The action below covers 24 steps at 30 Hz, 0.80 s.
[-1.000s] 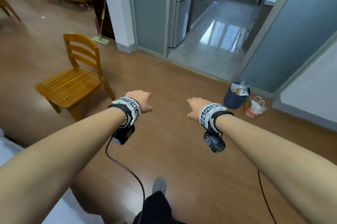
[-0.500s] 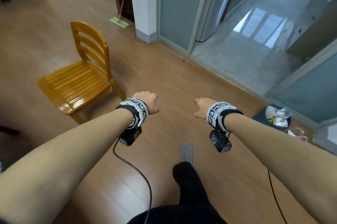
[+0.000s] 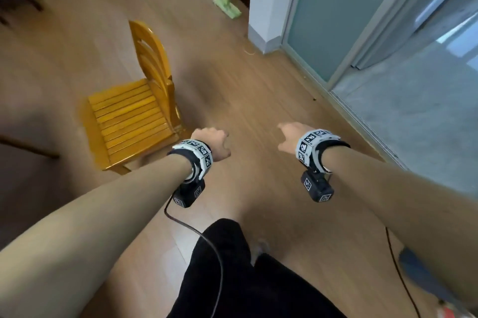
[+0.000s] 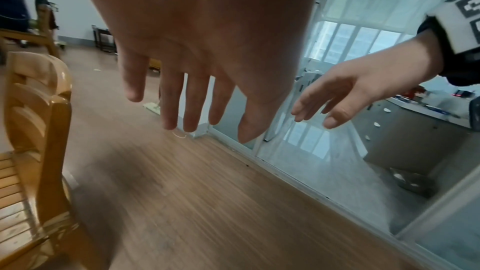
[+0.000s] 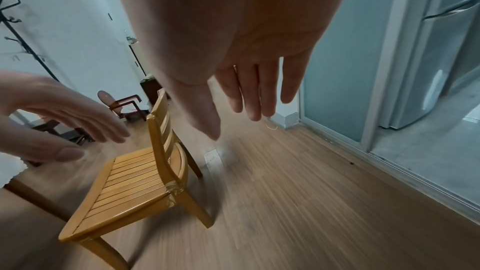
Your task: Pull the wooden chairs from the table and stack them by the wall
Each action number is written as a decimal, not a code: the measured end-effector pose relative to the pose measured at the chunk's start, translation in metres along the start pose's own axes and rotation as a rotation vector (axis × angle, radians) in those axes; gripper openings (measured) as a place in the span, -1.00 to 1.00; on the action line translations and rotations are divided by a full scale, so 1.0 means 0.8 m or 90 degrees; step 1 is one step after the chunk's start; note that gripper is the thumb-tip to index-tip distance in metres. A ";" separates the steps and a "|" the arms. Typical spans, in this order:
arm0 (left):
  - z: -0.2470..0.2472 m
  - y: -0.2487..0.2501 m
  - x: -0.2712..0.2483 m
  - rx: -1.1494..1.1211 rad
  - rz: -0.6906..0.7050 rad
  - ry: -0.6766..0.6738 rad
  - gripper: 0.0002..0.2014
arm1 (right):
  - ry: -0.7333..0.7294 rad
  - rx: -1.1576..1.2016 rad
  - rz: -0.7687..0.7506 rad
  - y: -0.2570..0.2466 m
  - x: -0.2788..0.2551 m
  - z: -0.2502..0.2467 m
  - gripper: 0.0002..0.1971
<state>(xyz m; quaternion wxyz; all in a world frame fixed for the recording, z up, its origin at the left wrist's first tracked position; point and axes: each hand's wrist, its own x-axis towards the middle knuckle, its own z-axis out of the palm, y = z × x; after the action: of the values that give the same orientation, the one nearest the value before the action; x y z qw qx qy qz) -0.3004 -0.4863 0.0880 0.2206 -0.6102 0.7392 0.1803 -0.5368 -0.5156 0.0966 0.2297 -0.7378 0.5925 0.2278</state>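
Wooden chair (image 3: 134, 113) stands just left of left hand's (image 3: 212, 143) empty grip.

text: none legible | wristbands (image 3: 196, 155): black-and-white square marker patterns only, no letters or numbers | wrist camera boxes (image 3: 316, 189): same kind of markers | chair, floor, doors: no labels or signs to read

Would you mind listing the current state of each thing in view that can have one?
Wooden chair: upright on the floor, seat bare, untouched.
Left hand: fingers straight, holding nothing, near the chair's backrest.
Right hand: fingers straight, holding nothing.
Mop: head on the floor, handle leaning up beside the white pillar.
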 end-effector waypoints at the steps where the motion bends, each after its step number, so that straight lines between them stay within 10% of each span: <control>1: -0.013 -0.010 0.024 -0.007 -0.011 0.003 -0.41 | -0.005 -0.006 -0.008 0.004 0.026 -0.018 -0.44; 14: -0.152 -0.179 0.279 -0.113 -0.166 0.109 -0.51 | -0.034 -0.083 -0.123 -0.034 0.342 -0.241 -0.33; 24: -0.204 -0.314 0.337 -0.285 -0.497 0.053 -0.29 | -0.043 -0.256 -0.410 -0.177 0.592 -0.389 -0.34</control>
<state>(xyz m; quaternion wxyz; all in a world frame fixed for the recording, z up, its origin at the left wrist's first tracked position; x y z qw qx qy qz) -0.1135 -0.8435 0.0784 0.1045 -0.8828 0.4049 0.2141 -0.2867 -1.0424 0.0642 0.1593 -0.9088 0.2656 0.2796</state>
